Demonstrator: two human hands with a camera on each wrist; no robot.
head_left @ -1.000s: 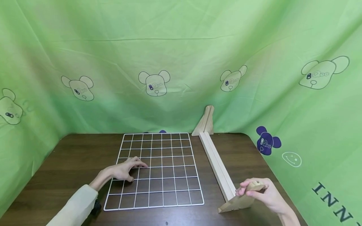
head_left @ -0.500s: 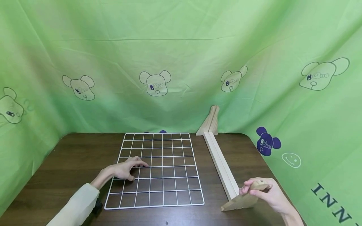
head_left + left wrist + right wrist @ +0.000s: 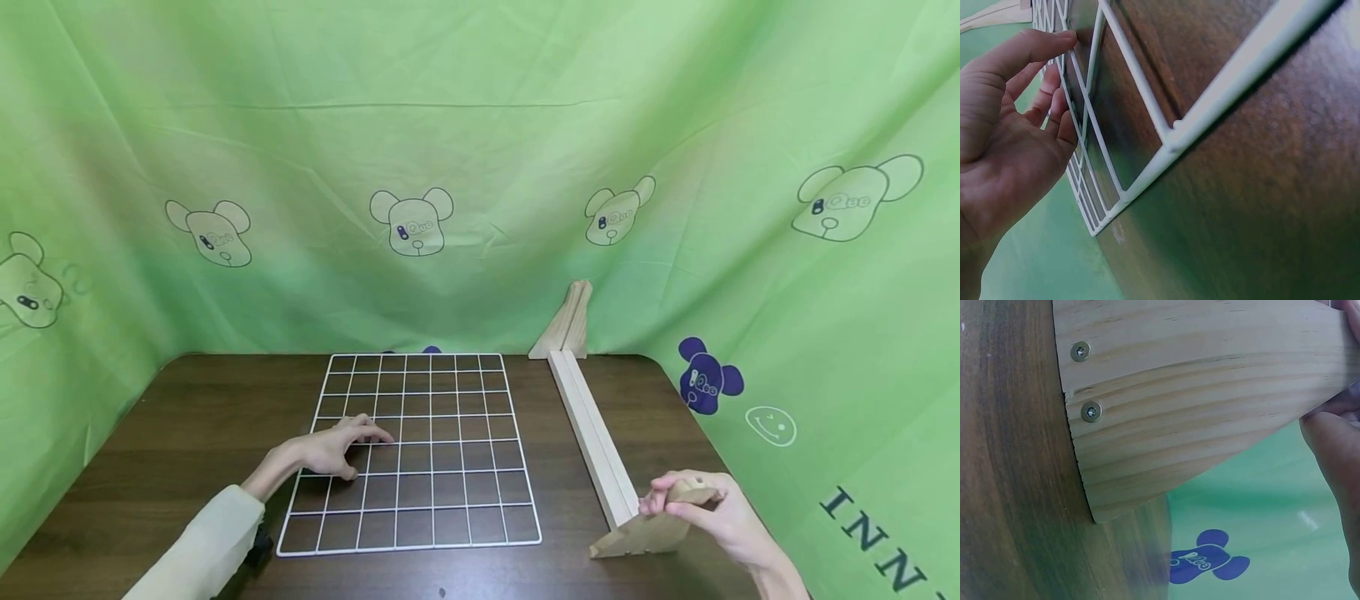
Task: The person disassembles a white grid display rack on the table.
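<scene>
A white wire grid panel [image 3: 412, 458] lies flat on the dark wood table. My left hand [image 3: 330, 450] rests over its left part, thumb and fingers spread apart, with fingertips at the wires in the left wrist view. To the right stands a wooden stand [image 3: 592, 442]: a long pale grooved beam joins two shaped end pieces. At the near end, my right hand [image 3: 723, 512] grips the narrow top of the end piece, thumb on one side and fingers on the other. Two screw heads [image 3: 1091, 412] show on this end piece [image 3: 1210, 412] in the right wrist view.
A green curtain [image 3: 480, 167] with printed bear heads hangs behind the table [image 3: 210, 417] and along both sides. The far end piece [image 3: 564, 321] stands close to the curtain at the table's back edge.
The wooden stand has shifted a little to the right, its far end more than its near end, with my right hand on it. My left hand and the grid panel have stayed put.
</scene>
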